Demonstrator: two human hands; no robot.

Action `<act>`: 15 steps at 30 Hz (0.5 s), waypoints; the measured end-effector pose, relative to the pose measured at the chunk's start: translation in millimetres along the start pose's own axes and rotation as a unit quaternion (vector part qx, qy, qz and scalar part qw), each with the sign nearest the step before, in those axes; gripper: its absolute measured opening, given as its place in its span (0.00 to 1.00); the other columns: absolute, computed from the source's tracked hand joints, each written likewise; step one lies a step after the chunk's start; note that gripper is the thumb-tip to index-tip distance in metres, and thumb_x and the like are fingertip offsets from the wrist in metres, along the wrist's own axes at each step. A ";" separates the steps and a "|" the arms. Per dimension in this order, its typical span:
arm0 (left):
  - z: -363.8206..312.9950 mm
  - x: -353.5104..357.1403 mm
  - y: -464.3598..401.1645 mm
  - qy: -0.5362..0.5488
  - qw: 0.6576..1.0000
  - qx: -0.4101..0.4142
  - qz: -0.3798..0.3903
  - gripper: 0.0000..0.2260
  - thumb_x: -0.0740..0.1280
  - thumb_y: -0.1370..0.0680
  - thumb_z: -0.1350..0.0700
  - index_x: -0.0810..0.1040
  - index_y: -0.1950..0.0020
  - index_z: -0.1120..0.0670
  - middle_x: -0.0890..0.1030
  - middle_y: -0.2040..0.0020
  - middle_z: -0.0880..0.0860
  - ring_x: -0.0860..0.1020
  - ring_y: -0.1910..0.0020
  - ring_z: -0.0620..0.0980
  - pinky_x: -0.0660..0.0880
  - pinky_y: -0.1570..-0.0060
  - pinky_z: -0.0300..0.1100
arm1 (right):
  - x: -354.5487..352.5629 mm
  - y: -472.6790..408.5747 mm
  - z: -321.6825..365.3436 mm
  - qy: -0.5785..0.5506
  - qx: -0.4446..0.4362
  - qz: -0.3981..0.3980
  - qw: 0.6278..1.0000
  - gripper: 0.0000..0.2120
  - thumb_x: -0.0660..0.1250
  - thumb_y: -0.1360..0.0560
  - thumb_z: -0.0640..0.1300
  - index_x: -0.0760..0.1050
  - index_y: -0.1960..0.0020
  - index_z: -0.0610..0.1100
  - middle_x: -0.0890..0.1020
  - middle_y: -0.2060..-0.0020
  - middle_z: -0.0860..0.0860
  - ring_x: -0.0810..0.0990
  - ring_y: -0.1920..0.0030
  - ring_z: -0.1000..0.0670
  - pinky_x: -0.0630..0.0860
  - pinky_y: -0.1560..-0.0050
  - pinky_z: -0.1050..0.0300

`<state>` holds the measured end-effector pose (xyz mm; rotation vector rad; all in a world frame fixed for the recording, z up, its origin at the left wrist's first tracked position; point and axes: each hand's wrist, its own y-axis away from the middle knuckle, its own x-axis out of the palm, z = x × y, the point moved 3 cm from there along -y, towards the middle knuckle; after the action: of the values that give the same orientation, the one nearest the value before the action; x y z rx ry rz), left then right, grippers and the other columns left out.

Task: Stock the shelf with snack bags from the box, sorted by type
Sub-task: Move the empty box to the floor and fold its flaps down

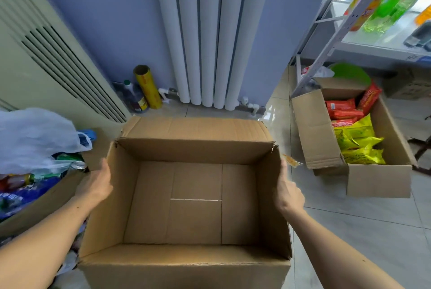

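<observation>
Head view looks into an open cardboard box [196, 202] held between both hands: left hand [96, 185] flat against its left wall, right hand [289, 192] on the right wall, fingers hidden behind it. Snack bags [356, 139] fill a second box [377, 181] well right. Shelf [382, 48] is cut off.

Three cardboard boxes in clear view: one empty open box [196, 195], one box of snack bags [377, 179], one box of mixed goods [46, 200], two hands, left hand [96, 183], right hand [289, 193], two green bottles [391, 1], one yellow roll [147, 87], one white plastic bag [35, 137]
</observation>
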<state>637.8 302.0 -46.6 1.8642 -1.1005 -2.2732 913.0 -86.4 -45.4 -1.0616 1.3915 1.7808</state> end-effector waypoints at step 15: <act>-90.0 -21.0 -232.7 -0.029 0.999 0.020 0.036 0.31 0.62 0.20 0.59 0.47 0.23 0.56 0.80 0.49 0.59 0.80 0.56 0.56 0.78 0.58 0.49 | 16.7 -209.8 71.8 -0.072 0.088 0.037 0.993 0.34 0.53 0.17 0.44 0.35 0.22 0.58 0.78 0.56 0.44 0.71 0.60 0.46 0.67 0.52 0.53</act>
<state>817.9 440.8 -151.5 1.7514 -1.2075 -2.2971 1069.3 33.7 -148.2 -0.7837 1.4842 1.7131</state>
